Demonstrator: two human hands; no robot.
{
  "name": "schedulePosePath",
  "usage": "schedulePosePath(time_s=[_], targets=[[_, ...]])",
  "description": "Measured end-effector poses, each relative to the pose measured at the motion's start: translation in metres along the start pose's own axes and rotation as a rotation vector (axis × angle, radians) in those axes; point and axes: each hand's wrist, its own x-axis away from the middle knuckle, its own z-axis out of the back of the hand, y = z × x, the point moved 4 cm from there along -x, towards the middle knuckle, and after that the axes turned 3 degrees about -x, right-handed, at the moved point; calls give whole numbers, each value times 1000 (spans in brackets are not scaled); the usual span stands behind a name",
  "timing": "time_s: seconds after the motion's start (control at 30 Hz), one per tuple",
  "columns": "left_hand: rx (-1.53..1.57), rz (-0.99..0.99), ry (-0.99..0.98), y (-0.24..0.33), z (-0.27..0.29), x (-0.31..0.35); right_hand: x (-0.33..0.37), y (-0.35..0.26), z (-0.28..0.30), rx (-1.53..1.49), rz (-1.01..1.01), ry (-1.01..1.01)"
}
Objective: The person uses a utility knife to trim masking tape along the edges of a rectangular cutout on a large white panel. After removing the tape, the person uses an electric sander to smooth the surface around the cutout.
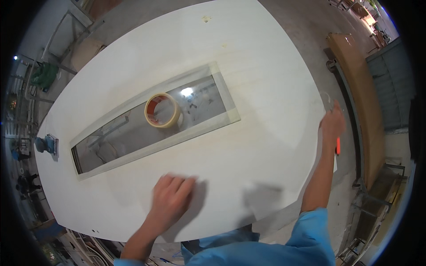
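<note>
A large white door-like panel (pixel 266 146) lies flat before me. A long narrow glass pane (pixel 204 97) is set in it, bordered by strips of masking tape (pixel 177 138). On the glass rests a roll of masking tape (pixel 177 116), cream outside with a reddish core. My left hand (pixel 172 197) is over the panel's near part, fingers curled in; its palm is hidden. At the panel's right edge, my right hand (pixel 333 123) is closed, slightly blurred. An orange tool handle (pixel 338 146) sticks out below this hand; the tool's kind is unclear.
A blue sander (pixel 46 144) sits on the panel's left end. To the right stands a wheeled rack with a long brown board (pixel 361 106). Metal frames and a green bundle (pixel 44 75) are at the far left.
</note>
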Motion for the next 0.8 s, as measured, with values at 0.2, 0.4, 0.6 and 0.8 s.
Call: schedulePosePath(time_s=[0.2, 0.4, 0.6, 0.8], targets=[[58, -32, 416, 31, -85, -147, -21, -25, -43, -38, -97, -81], [1, 80, 429, 32, -116, -163, -20, -30, -34, -81, -91, -49], [-65, 150, 418, 39, -123, -177, -21, -28, -36, -123, -158, -86], [-99, 329, 438, 53, -132, -185, -24, -20, -41, -166, -161, -68]])
